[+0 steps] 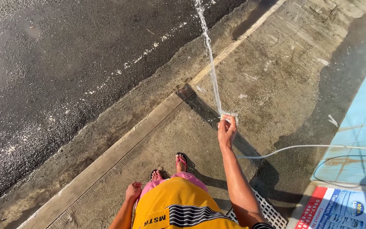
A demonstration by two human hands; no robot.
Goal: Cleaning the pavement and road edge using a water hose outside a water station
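The ground is a concrete pavement (272, 80), partly wet. On the left it meets a wet asphalt road (64, 63). A thin hose (301, 147) lies on the concrete at right, beside blue tiles (365, 123). A white grate (267, 210) lies near.

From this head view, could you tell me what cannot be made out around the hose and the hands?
- Hose nozzle: hidden inside the right hand.
- Where the water jet lands: cut off by the top edge.
- Hose's source: cut off at the right edge.
- Left hand: seemingly empty, fingers too small to tell.
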